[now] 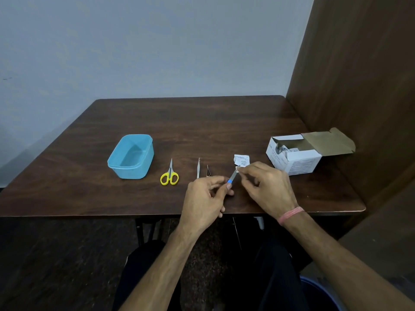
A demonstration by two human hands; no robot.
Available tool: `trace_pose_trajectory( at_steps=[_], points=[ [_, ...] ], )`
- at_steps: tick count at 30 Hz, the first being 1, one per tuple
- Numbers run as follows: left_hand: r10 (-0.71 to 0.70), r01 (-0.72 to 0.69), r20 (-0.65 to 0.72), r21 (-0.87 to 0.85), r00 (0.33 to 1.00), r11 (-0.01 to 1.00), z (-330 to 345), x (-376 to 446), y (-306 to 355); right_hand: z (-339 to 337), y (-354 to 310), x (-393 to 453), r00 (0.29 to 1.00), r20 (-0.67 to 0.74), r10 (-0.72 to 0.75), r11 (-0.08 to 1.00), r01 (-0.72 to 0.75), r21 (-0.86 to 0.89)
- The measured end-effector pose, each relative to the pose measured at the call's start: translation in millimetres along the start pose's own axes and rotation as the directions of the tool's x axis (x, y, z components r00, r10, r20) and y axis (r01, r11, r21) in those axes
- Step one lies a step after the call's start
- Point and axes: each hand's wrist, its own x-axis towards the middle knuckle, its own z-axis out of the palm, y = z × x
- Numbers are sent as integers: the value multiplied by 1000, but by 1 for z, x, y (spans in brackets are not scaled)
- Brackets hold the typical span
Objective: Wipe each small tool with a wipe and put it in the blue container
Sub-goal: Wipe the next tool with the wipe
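A small grey tool with a blue end (231, 178) is held above the front part of the dark wooden table (157, 122), between the two hands. The left hand (205, 198) pinches it at the blue end with the thumb and the first fingers curled round it. The right hand (265, 187) pinches a small white wipe (237, 168) against the upper, grey end of the tool; its fingers are bent around the wipe. This wrist carries a pink band (289, 215).

Just behind the right hand a torn white wipe packet (241, 159) lies flat on the table. To the left of the hands two more slim metal tools lie side by side, pointing away from the person: a longer thin one (198, 168) and a shorter darker one (208, 171); I cannot tell exactly what kind they are. Further left lies a pair of small scissors with yellow handles (170, 173), blades closed and pointing away.

The blue container (131, 157) stands to the left of the scissors, well apart from the hands, open at the top, and nothing can be seen inside it.

At the right side of the table, near a brown wooden panel (359, 75), stands an open white cardboard box (294, 157) with its flap folded back and packets inside.
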Motion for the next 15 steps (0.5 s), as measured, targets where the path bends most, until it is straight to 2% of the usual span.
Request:
trace_pose_trajectory(
  at_steps=[3,6,11,15],
  points=[
    [2,-2,3,-5,1000,1000,0,-2,1,0,1,0,1000,-9,-7,1000,7,11],
    [-2,2,-9,-1,1000,1000,0,-2,1,1,3,2,997,-51,58,998,-57,27],
    [1,-1,-10,-1,1000,1000,1,-3,2,1,1,-2,999,-19,-26,999,27,22],
    [1,-1,-22,-5,1000,1000,2,-3,3,1,3,3,995,-65,69,997,-67,43]
  ],
)
